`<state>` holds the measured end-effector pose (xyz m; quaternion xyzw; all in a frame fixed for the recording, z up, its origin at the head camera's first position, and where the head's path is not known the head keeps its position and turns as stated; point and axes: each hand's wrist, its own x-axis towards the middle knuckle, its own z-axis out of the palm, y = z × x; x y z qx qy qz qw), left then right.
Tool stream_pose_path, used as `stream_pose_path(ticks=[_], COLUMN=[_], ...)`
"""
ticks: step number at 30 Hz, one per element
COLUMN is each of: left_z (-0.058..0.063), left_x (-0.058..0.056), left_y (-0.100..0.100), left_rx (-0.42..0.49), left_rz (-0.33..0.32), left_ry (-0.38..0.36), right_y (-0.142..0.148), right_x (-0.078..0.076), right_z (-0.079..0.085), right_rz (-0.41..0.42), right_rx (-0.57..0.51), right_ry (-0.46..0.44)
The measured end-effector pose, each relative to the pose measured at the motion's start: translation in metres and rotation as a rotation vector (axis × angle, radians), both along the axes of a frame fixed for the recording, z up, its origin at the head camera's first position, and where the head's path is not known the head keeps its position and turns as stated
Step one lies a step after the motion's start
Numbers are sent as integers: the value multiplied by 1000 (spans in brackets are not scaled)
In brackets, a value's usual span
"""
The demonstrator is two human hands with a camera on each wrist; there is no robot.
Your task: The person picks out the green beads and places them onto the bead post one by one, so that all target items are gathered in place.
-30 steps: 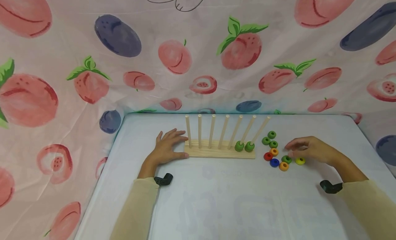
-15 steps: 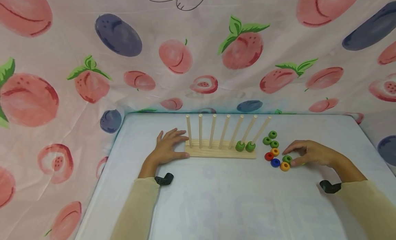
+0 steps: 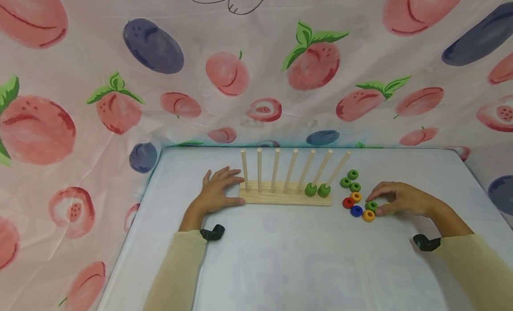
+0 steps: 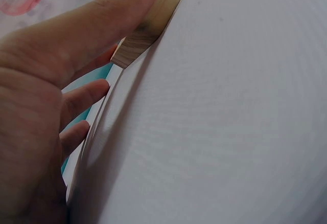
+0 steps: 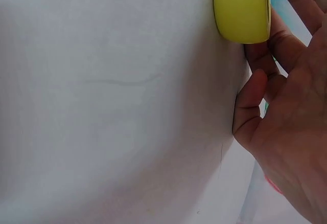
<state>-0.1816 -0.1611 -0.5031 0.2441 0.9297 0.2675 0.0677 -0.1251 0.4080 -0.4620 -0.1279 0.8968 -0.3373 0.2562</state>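
A wooden peg board (image 3: 284,198) with a row of upright pegs stands on the table; two green beads (image 3: 323,190) sit on its two rightmost pegs. My left hand (image 3: 216,190) grips the board's left end, thumb at the front edge and index finger behind, as the left wrist view also shows. My right hand (image 3: 409,198) is low over the loose beads, its thumb and index finger on either side of a green bead (image 3: 370,206). A yellow bead (image 5: 241,10) lies under that hand, mostly hidden in the head view.
Loose beads lie right of the board: several green (image 3: 352,174), two orange (image 3: 368,215), one red (image 3: 348,202) and one blue (image 3: 356,211). The white tabletop (image 3: 280,257) meets a fruit-print cloth (image 3: 256,79) at the back and sides.
My right hand has lowered slightly and shifted left, bringing thumb and index finger to the green bead and covering the yellow one. The left hand and board have stayed in place.
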Motion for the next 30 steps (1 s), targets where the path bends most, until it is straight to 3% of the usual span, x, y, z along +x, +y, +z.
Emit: stream_pose_path(ticks=[21,30], left_z=[0,0], left_x=[2,1], left_y=[1,1], left_rx=[1,2], left_rz=[6,5], left_ry=[-12,-1], right_y=[-2,-5], right_x=[-1,-6], right_z=[10,18], right_rz=[-64,-148], right_rx=[78,11], right_ry=[94,109])
